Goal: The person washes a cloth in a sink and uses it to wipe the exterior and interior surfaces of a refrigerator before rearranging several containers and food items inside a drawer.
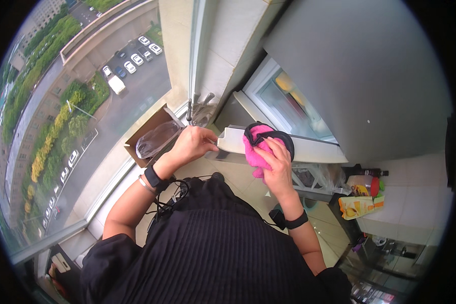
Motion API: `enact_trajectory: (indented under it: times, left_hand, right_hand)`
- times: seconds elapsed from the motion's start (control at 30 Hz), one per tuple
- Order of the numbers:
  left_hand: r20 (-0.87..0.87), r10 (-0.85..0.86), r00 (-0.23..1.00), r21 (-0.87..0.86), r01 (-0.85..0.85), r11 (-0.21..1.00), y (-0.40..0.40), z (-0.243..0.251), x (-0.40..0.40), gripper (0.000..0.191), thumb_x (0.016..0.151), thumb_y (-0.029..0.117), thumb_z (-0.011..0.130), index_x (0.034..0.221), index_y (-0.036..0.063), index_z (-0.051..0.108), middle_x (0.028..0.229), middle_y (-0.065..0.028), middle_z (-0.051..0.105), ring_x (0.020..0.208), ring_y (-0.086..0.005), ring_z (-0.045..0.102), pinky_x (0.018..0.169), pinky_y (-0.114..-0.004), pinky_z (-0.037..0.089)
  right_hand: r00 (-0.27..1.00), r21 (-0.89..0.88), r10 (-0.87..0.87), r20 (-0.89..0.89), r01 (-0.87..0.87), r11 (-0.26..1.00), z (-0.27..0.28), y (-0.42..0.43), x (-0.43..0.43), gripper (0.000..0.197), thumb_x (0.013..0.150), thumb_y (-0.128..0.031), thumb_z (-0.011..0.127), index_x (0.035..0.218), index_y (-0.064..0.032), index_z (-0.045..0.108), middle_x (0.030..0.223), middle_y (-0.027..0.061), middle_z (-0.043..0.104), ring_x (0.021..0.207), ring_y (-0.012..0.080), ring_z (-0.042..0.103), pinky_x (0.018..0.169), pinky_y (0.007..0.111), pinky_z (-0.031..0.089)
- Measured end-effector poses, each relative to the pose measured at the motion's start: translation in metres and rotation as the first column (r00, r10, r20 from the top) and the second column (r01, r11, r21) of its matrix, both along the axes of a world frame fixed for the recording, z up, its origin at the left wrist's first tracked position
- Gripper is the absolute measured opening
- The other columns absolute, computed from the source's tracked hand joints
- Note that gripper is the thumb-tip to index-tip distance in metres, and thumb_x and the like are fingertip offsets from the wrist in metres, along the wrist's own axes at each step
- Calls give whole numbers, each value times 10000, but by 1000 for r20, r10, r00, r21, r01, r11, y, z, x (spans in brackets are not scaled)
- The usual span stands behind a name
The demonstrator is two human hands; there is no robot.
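A pink cloth with black edging [257, 154] is bunched under the fingers of my right hand [279, 169]. It lies over the top edge of an open lower refrigerator door [233, 141], which has a pale inner rim. My left hand [193, 142] grips the left end of that door between thumb and fingers. Behind the door, the lit compartment shows a clear drawer front [285, 104] with yellow and reddish items blurred behind it. Above stands the large grey upper refrigerator door [357, 76], closed.
At left, an open cardboard box [144, 133] with clear plastic sits by the window [98, 152]. Utensil handles [209, 98] stand near the corner. At right are plastic bags [319, 176], a yellow food pouch [359, 207] and a dark bottle [368, 172] on a counter.
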State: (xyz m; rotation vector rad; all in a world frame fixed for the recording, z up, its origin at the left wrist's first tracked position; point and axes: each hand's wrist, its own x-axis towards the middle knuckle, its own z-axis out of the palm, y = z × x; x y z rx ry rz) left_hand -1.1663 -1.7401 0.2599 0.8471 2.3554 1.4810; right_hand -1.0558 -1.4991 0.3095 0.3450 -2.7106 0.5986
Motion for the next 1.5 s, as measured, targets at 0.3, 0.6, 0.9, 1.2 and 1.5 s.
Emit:
enact_trajectory:
  times: [0.3, 0.6, 0.9, 1.2, 1.5]
  left_hand:
    - [14, 48, 999, -24, -48, 999, -2, -1, -4, 262, 641, 188, 781, 844, 41, 703, 725, -113, 675, 663, -264, 654, 614, -339, 506]
    - [91, 20, 996, 6, -20, 1000, -2, -8, -2, 235, 671, 159, 778, 848, 30, 694, 740, -104, 681, 659, -208, 656, 628, -300, 501]
    - [52, 70, 996, 61, -73, 995, -1, -8, -7, 229, 629, 146, 741, 814, 23, 690, 690, -189, 623, 654, -324, 635, 611, -370, 497]
    - [18, 135, 991, -89, -133, 987, 3, -9, -14, 230, 614, 179, 752, 806, 60, 707, 688, -167, 638, 676, -317, 640, 628, -388, 502]
    - [-53, 55, 997, -167, -63, 984, 1, 3, -8, 298, 616, 295, 789, 820, 90, 716, 668, -149, 633, 685, -317, 635, 635, -390, 497]
  right_hand:
    - [985, 61, 172, 14, -172, 983, 0, -39, -28, 453, 687, -25, 569, 1123, -119, 647, 1184, 115, 539, 1136, 276, 491, 949, 397, 370]
    - [975, -22, 210, 79, -208, 978, 8, -36, -43, 468, 604, -142, 717, 1066, -209, 689, 1169, 96, 540, 1124, 296, 482, 959, 410, 311]
    - [985, 43, 127, 118, -133, 990, 4, -70, -67, 363, 660, -214, 730, 1011, -147, 668, 1041, 80, 563, 1006, 256, 515, 867, 399, 349]
    - [962, -53, 210, 173, -204, 978, -6, -54, -93, 357, 693, -224, 720, 1027, -131, 634, 1043, 77, 578, 1001, 269, 535, 857, 409, 360]
    - [991, -163, 98, 93, -82, 983, -6, -61, -86, 225, 713, -122, 673, 933, -84, 648, 945, 109, 602, 878, 320, 574, 784, 405, 443]
